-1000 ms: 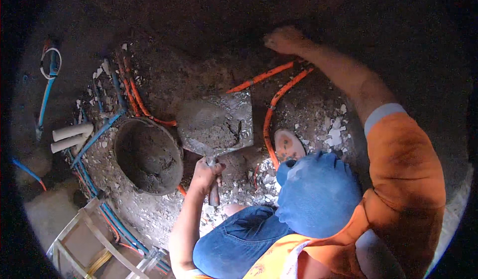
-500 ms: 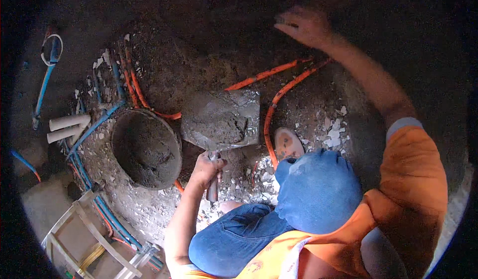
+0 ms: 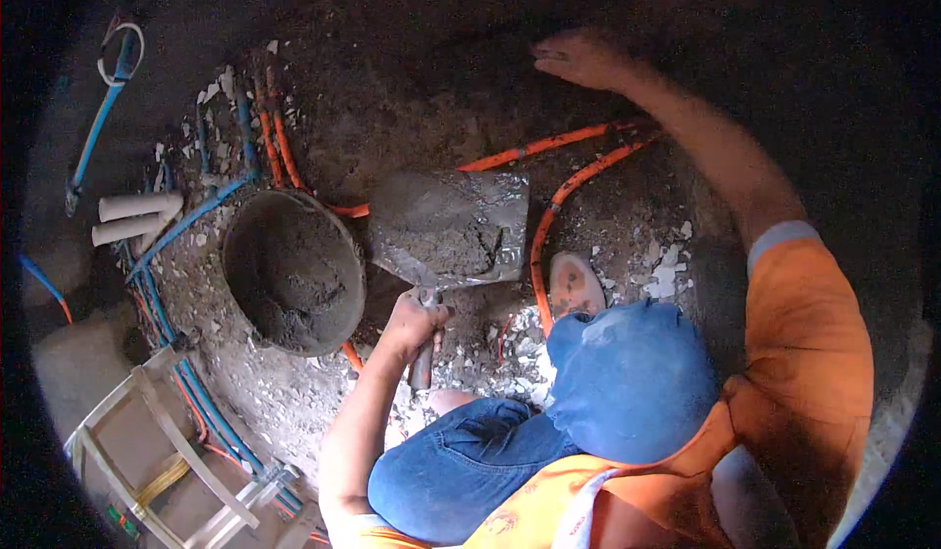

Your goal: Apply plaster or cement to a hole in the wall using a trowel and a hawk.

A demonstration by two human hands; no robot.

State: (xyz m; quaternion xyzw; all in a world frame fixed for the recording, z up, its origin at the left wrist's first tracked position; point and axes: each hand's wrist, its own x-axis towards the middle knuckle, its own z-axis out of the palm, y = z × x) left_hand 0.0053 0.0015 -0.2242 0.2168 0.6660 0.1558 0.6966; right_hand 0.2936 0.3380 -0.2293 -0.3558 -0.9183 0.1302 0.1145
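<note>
Left hand (image 3: 417, 322) is gripping a handle (image 3: 421, 368) at six o'clock of a square board (image 3: 511, 208), which is carrying a grey spread of mortar (image 3: 441, 235) near mid-view. Up at one o'clock from the board, the right hand (image 3: 583, 61) is showing in shadow; I cannot tell whether it is open or closed! A round bucket (image 3: 355, 302) is standing just beside, at nine, while an orange pipe (image 3: 538, 255) is curving past at three.

The hawk's plate (image 3: 513, 211) looked like glossy metal under rough, damp mortar (image 3: 426, 225); the bucket (image 3: 242, 267) was matt and crusted, the pipe stubs (image 3: 137, 206) smooth plastic, the jeans (image 3: 632, 382) denim.
</note>
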